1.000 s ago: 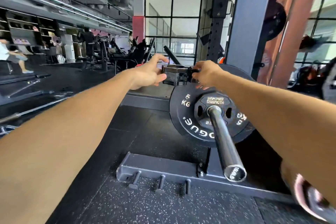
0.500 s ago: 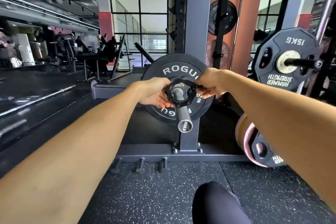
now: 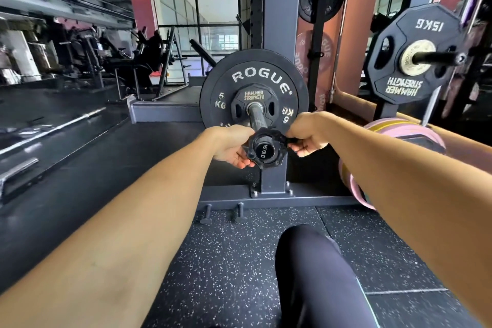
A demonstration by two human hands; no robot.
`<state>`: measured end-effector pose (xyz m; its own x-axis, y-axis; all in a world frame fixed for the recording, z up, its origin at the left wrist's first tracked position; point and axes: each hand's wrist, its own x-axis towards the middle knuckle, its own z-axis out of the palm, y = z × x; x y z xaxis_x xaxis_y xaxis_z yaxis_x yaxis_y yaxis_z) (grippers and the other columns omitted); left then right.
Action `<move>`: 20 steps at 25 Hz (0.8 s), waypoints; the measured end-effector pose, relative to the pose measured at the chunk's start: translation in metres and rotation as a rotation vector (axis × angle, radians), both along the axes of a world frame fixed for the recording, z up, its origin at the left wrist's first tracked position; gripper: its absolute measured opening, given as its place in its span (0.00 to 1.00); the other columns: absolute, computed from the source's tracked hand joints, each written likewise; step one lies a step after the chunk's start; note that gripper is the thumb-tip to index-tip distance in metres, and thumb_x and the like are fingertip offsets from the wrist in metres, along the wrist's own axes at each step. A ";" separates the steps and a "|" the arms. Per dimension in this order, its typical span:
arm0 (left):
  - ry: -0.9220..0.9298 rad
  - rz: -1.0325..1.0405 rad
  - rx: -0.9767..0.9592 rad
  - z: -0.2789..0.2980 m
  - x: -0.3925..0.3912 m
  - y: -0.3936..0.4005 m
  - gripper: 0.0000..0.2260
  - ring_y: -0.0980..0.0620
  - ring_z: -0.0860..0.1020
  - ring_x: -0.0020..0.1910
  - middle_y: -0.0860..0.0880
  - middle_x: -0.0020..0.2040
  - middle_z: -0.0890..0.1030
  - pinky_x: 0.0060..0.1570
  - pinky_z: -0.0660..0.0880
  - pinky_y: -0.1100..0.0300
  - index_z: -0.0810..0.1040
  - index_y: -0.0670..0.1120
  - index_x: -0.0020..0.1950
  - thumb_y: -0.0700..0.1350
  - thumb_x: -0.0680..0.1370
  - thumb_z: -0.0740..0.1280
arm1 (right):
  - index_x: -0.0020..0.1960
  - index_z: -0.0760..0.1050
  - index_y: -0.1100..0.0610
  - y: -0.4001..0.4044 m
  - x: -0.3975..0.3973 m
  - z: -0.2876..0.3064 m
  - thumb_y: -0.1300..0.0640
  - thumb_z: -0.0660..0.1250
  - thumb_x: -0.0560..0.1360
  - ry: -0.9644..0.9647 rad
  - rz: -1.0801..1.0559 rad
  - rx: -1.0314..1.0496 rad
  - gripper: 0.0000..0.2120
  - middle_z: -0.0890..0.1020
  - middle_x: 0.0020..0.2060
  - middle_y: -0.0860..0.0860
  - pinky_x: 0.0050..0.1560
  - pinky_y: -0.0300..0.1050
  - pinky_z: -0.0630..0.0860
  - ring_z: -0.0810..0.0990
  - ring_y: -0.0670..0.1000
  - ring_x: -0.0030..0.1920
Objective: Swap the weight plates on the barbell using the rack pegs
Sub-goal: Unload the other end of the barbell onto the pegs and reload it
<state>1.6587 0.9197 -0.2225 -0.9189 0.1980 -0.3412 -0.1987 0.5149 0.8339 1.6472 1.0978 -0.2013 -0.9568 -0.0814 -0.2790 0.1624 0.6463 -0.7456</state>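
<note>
Head view: my left hand [image 3: 234,145] and right hand [image 3: 306,136] both grip black collar [image 3: 266,150], one each side, fingers curled round its edges. Collar sits at very tip of barbell sleeve [image 3: 257,117], end cap showing through its middle. Further along sleeve: small Hammer Strength plate [image 3: 254,94] against big Rogue plate [image 3: 254,74], both well apart from collar. 15 kg plate [image 3: 415,53] hangs on rack peg [image 3: 436,57] at right. Pink plates [image 3: 404,130] lean low behind right forearm. My knee [image 3: 306,261] below.
</note>
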 end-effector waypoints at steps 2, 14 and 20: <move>0.004 -0.009 -0.004 -0.009 -0.002 0.000 0.20 0.49 0.76 0.35 0.42 0.38 0.78 0.33 0.75 0.59 0.76 0.40 0.50 0.51 0.85 0.51 | 0.42 0.67 0.60 0.000 -0.005 -0.012 0.65 0.49 0.83 -0.026 -0.022 -0.030 0.13 0.70 0.32 0.53 0.34 0.42 0.71 0.67 0.48 0.29; 0.170 0.151 0.065 -0.036 -0.040 0.002 0.25 0.42 0.80 0.41 0.35 0.50 0.79 0.45 0.83 0.48 0.51 0.41 0.75 0.54 0.85 0.53 | 0.42 0.69 0.62 -0.007 -0.048 -0.044 0.62 0.60 0.82 -0.069 -0.267 -0.485 0.11 0.74 0.36 0.54 0.41 0.48 0.78 0.72 0.49 0.32; 0.166 0.201 0.105 -0.040 -0.091 -0.001 0.26 0.43 0.80 0.39 0.36 0.50 0.79 0.44 0.82 0.49 0.51 0.38 0.76 0.53 0.85 0.53 | 0.42 0.71 0.63 -0.006 -0.093 -0.045 0.61 0.62 0.82 -0.078 -0.264 -0.506 0.10 0.76 0.36 0.56 0.36 0.48 0.78 0.77 0.52 0.33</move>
<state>1.5672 0.9188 -0.2626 -0.9849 0.0322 -0.1699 -0.1444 0.3882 0.9102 1.5547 1.0916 -0.2463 -0.9411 0.0161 -0.3377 0.3364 0.1424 -0.9309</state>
